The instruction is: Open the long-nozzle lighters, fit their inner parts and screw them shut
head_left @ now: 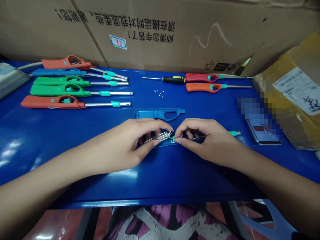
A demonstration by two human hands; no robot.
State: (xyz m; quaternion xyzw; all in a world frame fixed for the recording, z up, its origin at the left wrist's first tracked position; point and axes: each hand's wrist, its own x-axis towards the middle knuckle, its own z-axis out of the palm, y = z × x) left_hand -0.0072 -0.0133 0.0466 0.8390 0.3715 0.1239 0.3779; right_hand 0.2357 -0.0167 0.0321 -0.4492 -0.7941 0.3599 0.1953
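Observation:
My left hand (140, 140) pinches a clear fuel tank (162, 136) with a metal valve end, just above a blue lighter shell half (165, 144) lying on the table. Fingers and thumb of my right hand (200, 138) close on small dark and teal parts (172, 136) at the tank's valve end; exactly which one they grip is hidden. From under the right hand sticks out a lighter tube tip with a teal sleeve (233, 133). The other blue shell half (160, 114) lies hollow side up just beyond both hands.
Several assembled long lighters (55, 101) lie at the left, with two more (203, 87) at the back right. A screwdriver (174, 80) and loose screws (160, 92) sit at the back middle. A phone (262, 131) and cardboard boxes (150, 53) border the table (100, 186).

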